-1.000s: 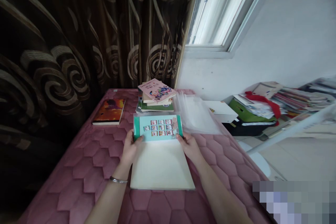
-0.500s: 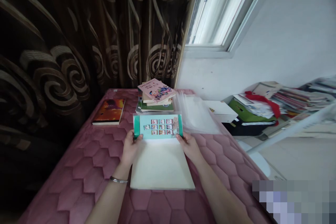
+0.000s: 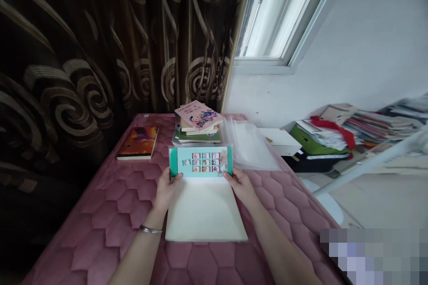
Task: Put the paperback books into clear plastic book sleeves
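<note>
Head view, left hand [image 3: 166, 189], right hand [image 3: 241, 185] gripping teal book [image 3: 200, 162], pink quilted mattress [image 3: 110, 213], curtain [image 3: 100, 53], window [image 3: 270, 13]

Daylight from the window [image 3: 267, 13] leaves the curtain [image 3: 100, 53] dim, edges bowed, lower right corner pixelated

Book stack [image 3: 198, 124] on the pink mattress [image 3: 110, 205], orange book [image 3: 138, 142] to its left (lying flat), clear sleeves [image 3: 250, 144] right

No text was legible: print on the pink book [image 3: 199, 116] and the teal cover [image 3: 200, 161] was too small to read.
</note>
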Action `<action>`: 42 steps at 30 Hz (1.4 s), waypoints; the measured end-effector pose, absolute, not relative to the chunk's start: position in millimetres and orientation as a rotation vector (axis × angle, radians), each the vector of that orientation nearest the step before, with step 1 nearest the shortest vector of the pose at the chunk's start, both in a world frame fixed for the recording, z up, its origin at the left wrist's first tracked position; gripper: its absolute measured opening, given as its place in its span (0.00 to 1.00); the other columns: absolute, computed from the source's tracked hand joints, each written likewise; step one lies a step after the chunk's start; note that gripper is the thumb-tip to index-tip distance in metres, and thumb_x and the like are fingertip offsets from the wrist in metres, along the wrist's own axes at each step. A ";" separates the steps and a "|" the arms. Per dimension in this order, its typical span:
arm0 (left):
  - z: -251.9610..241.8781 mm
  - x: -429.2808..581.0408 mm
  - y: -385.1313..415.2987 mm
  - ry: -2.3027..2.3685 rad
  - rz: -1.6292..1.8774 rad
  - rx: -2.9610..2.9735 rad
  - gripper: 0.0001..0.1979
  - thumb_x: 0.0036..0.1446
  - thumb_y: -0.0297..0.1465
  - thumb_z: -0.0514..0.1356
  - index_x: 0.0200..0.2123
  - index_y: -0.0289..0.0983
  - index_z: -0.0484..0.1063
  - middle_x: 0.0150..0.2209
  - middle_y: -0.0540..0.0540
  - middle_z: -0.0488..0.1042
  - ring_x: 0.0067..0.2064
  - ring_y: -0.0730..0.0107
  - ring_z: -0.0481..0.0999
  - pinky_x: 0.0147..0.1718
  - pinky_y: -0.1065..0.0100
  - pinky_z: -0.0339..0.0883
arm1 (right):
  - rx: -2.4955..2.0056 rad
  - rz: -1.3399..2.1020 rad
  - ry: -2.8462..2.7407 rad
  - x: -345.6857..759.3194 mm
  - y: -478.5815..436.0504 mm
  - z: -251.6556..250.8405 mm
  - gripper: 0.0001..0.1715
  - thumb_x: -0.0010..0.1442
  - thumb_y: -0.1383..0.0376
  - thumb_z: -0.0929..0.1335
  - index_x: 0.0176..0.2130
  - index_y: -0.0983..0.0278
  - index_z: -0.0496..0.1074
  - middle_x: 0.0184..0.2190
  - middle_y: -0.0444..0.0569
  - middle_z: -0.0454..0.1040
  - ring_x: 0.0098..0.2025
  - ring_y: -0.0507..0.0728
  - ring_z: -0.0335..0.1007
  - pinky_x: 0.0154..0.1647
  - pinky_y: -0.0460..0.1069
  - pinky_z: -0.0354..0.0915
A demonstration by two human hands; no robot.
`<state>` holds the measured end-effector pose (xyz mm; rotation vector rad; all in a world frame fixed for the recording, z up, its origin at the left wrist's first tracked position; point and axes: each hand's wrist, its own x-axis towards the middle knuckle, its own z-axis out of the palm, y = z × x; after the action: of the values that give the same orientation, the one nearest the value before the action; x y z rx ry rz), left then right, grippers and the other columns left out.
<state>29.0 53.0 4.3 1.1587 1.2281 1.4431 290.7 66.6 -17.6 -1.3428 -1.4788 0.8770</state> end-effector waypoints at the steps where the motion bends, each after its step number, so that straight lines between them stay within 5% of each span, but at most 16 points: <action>1: 4.7 29.4 52.7 1.230 1.438 1.155 0.16 0.45 0.38 0.66 0.36 0.37 0.69 0.29 0.51 0.76 0.30 0.71 0.73 0.29 0.72 0.65 | -1.325 0.892 -1.477 290.4 66.4 -16.9 0.23 0.54 0.45 0.66 0.35 0.62 0.73 0.27 0.44 0.74 0.31 0.58 0.68 0.33 0.50 0.64; 12: 2.3 27.0 53.0 1.206 1.395 1.086 0.27 0.41 0.41 0.69 0.43 0.37 0.69 0.36 0.46 0.79 0.32 0.67 0.77 0.32 0.69 0.69 | -1.468 0.723 -1.497 291.1 68.0 -23.2 0.19 0.54 0.48 0.65 0.33 0.59 0.75 0.26 0.45 0.76 0.33 0.59 0.71 0.33 0.51 0.66; 25: 4.9 27.5 52.5 1.239 1.384 1.137 0.20 0.43 0.41 0.67 0.38 0.36 0.71 0.32 0.49 0.78 0.30 0.68 0.75 0.29 0.71 0.67 | -1.337 0.813 -1.537 292.1 65.8 -14.5 0.17 0.54 0.52 0.66 0.33 0.61 0.73 0.28 0.45 0.74 0.33 0.58 0.69 0.36 0.50 0.64; 42: 0.1 25.6 55.7 1.166 1.365 1.094 0.28 0.40 0.41 0.69 0.43 0.34 0.69 0.40 0.43 0.79 0.39 0.63 0.78 0.39 0.67 0.70 | -1.356 0.795 -1.582 292.4 65.8 -11.7 0.18 0.54 0.52 0.65 0.32 0.64 0.72 0.27 0.45 0.74 0.31 0.56 0.68 0.34 0.48 0.63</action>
<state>25.6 55.7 0.1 1.0944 1.1657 1.3652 292.4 65.8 -11.7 -1.3558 -1.5819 0.7948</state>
